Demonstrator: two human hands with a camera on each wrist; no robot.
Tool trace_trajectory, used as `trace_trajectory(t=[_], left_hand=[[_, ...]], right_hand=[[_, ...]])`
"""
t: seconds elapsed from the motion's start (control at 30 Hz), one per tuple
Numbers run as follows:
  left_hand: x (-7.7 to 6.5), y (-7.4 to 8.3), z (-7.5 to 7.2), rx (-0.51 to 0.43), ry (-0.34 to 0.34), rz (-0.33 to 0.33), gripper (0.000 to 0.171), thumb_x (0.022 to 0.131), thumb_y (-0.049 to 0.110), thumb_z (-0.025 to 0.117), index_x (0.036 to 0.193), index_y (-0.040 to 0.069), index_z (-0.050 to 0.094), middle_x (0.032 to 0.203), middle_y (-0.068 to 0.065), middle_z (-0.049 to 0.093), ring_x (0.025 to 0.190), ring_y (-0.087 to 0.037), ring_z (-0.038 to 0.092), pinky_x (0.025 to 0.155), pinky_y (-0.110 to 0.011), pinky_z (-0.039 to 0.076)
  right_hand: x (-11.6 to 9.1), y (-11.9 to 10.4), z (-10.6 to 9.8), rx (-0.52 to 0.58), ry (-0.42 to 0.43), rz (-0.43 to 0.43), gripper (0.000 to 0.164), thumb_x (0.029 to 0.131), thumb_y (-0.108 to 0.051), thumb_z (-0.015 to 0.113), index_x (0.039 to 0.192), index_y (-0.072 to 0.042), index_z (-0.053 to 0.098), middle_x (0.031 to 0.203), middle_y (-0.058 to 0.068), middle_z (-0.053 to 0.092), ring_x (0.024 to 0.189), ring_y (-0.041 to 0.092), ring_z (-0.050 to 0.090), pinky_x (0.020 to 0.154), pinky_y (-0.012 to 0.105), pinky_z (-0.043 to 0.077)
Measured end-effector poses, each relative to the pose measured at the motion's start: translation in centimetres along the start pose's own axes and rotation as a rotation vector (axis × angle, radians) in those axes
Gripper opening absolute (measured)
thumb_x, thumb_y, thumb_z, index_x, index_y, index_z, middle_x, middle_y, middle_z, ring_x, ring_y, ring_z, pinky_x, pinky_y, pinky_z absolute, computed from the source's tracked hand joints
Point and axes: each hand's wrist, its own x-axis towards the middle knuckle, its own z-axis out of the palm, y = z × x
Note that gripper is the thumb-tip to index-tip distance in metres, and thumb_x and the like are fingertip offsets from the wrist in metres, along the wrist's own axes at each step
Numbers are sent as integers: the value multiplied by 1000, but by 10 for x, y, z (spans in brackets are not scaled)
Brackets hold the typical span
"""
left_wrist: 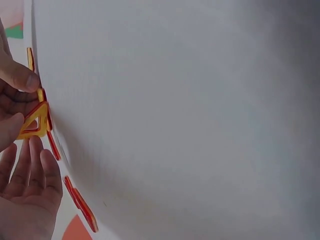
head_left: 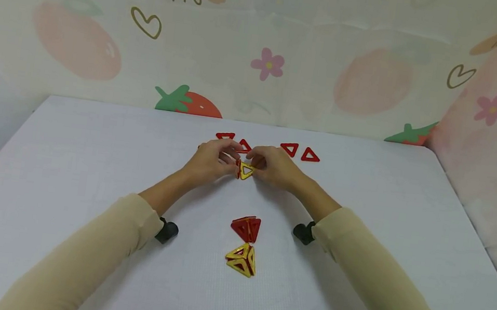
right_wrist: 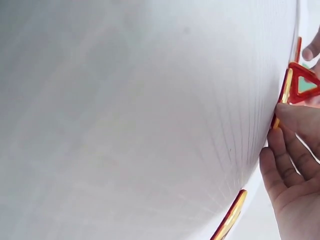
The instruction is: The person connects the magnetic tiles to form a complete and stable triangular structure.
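In the head view, my left hand [head_left: 212,162] and right hand [head_left: 277,168] meet over the table's far half. Between them a yellow triangle tile [head_left: 240,174] with an open centre stands beside a red triangle tile [head_left: 239,163] seen nearly edge-on. In the left wrist view, the left thumb and fingers pinch the red-and-yellow tile [left_wrist: 42,133]. The right thumb and fingers pinch the other tile [right_wrist: 287,89] along its edge, as the right wrist view shows. Both tiles touch or overlap at one side.
Closer to the person, a red pyramid [head_left: 245,228] of triangle tiles stands just behind a yellow pyramid [head_left: 241,260]. Loose red triangles [head_left: 311,155] lie along the back of the white table [head_left: 88,155], two of them right beyond the left hand. A patterned cloth [head_left: 305,79] hangs behind.
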Motion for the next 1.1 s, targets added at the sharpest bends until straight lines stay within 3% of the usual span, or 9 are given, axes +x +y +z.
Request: trace_trajectory(t=[0.23,0.47,0.73,1.1], left_hand=[[0,0,1,-8,-8,-18,39,89,1,72,126,1,60,116,-15,67,103,-27,66,89,-37,55],[0,-4,-2,41,-23,-41,35,88,3,73,122,0,64,118,-14,67,103,-27,66,91,-36,54],[1,-3,-5,79,-59,-58,30,89,3,72,119,0,70,111,-14,70,100,-26,67,91,-37,54],[4,-6,-7,90,-84,-50,36,87,6,76,123,1,69,113,-13,71,99,-26,69,91,-37,54]], right_hand=[[-1,-1,1,-6,0,-20,30,91,-3,69,121,-3,66,107,8,69,100,20,64,93,31,52],[-2,-3,0,2,-6,-20,30,91,-2,69,120,-3,66,107,7,69,101,20,64,94,32,52],[-2,-4,0,11,-13,-27,29,90,-1,69,119,-3,66,104,7,69,98,19,64,92,31,52],[-1,-3,-2,35,-32,-46,29,90,-1,69,120,-2,66,105,8,70,97,19,64,91,30,53]])
